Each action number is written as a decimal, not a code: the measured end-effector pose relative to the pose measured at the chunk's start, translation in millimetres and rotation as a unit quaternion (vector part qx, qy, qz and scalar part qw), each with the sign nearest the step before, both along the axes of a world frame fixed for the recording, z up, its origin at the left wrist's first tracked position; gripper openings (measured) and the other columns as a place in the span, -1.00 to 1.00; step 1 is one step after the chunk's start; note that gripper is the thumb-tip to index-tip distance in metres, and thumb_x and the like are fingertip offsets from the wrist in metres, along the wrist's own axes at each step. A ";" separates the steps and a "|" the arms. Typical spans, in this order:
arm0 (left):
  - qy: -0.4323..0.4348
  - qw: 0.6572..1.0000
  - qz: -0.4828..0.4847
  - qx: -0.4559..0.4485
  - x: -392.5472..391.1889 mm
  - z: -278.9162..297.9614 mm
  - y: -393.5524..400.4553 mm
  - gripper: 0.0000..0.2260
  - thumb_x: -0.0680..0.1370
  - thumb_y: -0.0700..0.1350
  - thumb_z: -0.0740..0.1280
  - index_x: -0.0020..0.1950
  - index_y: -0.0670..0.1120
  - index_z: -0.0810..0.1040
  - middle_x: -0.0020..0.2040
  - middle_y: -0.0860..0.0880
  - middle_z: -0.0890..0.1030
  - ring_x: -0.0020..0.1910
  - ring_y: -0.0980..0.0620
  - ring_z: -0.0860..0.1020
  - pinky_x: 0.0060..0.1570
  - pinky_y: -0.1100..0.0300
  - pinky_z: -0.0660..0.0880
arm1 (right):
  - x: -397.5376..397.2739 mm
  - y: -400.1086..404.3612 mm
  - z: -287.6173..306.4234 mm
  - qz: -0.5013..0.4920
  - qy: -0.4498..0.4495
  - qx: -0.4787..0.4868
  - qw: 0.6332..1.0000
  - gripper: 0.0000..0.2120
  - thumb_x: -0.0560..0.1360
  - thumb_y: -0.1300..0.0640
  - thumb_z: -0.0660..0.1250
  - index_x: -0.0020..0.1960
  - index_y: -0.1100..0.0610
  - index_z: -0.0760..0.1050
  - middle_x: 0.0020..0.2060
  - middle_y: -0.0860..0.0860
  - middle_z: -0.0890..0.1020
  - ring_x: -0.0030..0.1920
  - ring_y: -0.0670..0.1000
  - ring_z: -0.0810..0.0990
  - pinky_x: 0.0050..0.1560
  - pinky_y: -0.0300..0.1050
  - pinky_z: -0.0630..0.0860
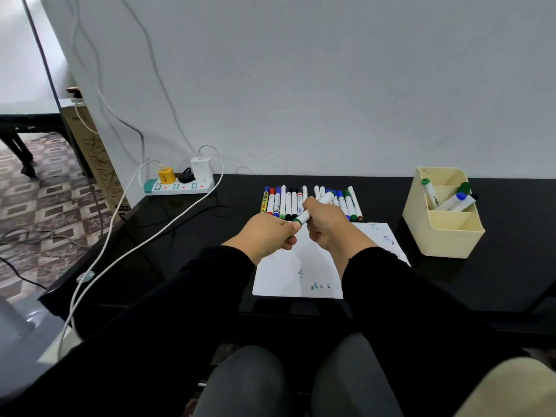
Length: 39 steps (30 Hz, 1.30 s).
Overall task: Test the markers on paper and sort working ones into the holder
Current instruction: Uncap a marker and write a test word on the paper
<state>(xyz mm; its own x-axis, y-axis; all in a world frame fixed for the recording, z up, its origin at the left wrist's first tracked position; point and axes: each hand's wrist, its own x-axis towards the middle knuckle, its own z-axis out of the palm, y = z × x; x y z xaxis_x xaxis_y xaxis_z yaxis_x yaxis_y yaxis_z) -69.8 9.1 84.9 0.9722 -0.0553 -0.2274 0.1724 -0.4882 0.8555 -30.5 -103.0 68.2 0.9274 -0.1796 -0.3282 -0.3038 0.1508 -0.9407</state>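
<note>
Above the white paper (296, 275) on the glossy black table (186, 236), both hands hold 1 white, cylindrical marker (313, 210): the right hand (328, 225) wraps its barrel, the left hand (270, 234) pinches its green cap. The boxy cream plastic holder (448, 233) stands right.

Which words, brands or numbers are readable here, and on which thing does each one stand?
None reads with certainty.
Yellow marker: black print, blurred.
White markers in the row: labels too small.
Markers in the holder: print too small.
Paper: only test scribbles.
Cardboard box: print blurred.
</note>
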 end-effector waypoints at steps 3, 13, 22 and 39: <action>-0.081 0.991 -0.020 0.102 -3.4 -2.4 7.8 -0.77 0.57 -0.05 0.27 0.05 -0.16 0.61 -0.10 -0.09 0.63 -0.12 0.01 0.57 0.01 0.14 0.49 | 9.1 -13.7 -1.0 -0.073 0.012 0.005 0.997 -0.84 0.53 0.13 0.22 -0.22 0.11 0.33 -0.44 -0.01 0.39 -0.48 -0.07 0.31 -0.44 -0.26 0.31; -0.109 0.989 -0.010 0.097 1.5 -17.8 13.7 -0.71 0.55 -0.03 0.30 0.24 -0.09 0.55 0.01 -0.01 0.60 -0.02 0.06 0.54 -0.12 0.29 0.43 | 6.0 -28.7 -8.6 -0.066 0.016 0.061 0.996 -0.75 0.53 0.08 0.28 -0.30 0.10 0.37 -0.65 -0.06 0.30 -0.66 -0.11 0.16 -0.62 -0.35 0.16; -0.138 0.946 0.000 0.295 25.4 -77.6 56.7 -0.73 0.59 0.01 0.20 0.26 0.04 0.51 0.43 -0.04 0.35 0.44 -0.06 0.23 0.40 0.02 0.13 | -1.3 -24.1 -36.8 0.023 -0.030 -0.006 0.999 -0.86 0.46 0.13 0.44 -0.21 0.17 0.55 -0.41 0.05 0.52 -0.44 -0.08 0.34 -0.54 -0.31 0.27; -0.133 0.952 0.018 0.275 40.8 -120.2 65.7 -0.71 0.60 0.08 0.15 0.31 0.14 0.44 0.50 0.00 0.22 0.50 0.01 0.10 0.45 -0.02 -0.11 | -1.3 11.2 -76.6 0.000 -0.112 -0.224 0.968 -0.63 0.49 0.03 0.35 -0.38 0.08 0.26 -0.50 -0.01 0.51 -0.44 -0.10 0.43 -0.51 -0.42 0.31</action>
<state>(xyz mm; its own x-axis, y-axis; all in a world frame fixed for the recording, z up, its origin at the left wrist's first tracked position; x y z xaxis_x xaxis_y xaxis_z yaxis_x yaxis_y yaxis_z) -29.0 74.8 -35.3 0.9985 0.0345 0.0424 0.0095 -0.8729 0.4878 -31.8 -91.8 -8.4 0.9664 -0.2568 -0.0090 -0.0854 -0.2883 -0.9537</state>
